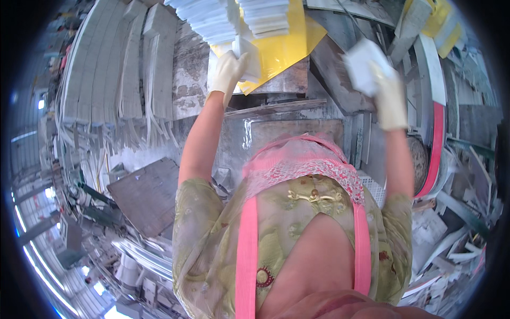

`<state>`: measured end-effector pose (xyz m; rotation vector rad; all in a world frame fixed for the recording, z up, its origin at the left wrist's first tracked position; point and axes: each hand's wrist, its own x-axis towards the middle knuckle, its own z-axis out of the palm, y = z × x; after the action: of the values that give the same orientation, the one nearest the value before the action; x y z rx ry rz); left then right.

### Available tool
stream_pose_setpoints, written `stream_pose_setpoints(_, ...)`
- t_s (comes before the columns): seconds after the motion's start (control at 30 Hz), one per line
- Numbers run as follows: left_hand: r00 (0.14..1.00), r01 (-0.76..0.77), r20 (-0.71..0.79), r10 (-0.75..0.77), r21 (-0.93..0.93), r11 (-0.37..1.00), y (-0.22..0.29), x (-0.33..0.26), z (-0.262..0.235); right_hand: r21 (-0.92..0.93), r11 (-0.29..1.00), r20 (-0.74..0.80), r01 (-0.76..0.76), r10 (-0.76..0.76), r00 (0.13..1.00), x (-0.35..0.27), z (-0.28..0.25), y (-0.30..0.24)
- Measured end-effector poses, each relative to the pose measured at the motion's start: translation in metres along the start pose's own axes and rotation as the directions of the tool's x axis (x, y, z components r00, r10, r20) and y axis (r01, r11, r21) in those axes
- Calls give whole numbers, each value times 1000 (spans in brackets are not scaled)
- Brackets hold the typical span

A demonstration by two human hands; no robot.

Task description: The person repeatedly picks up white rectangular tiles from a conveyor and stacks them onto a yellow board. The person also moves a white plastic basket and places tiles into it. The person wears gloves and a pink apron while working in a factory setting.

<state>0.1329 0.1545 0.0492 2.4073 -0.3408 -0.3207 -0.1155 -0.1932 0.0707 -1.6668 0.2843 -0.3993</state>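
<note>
My left hand (227, 73), in a pale glove, is closed on the edge of a white tile (252, 63) at the near side of the yellow sheet (292, 50). Out to the right, my gloved right hand (390, 101) grips another flat white tile (365, 68), raised and tilted; both are smeared by motion. Just beyond the left hand, one stack of thin white tiles (210, 21) lies on the sheet, with a second stack (265, 18) beside it. How the fingers wrap behind each tile is hidden.
Long pale slabs (90, 69) stand in rows at the left. A worn wooden board (149, 196) leans lower left. Under the sheet is a wooden surface (287, 80). At the right, a white and red curved strip (436, 138) edges a cluttered area.
</note>
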Motion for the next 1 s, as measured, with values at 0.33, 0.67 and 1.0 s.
stream_pose_setpoints(0.33, 991, 94, 129, -39, -447, 890, 14, 14, 5, -96, 995, -54, -42, 36, 998, 62, 260, 22)
stream_pose_setpoints(0.67, 996, 68, -25, -82, -349, 935, 63, -21, 29, -373, 850, 320, 373, -260, 911, 68, 96, 28)
stream_pose_setpoints(1.0, 968, 169, -135, -209, -263, 950, 67, -20, 38, -970, 207, -137, -125, -42, 990, -24, -321, 72)
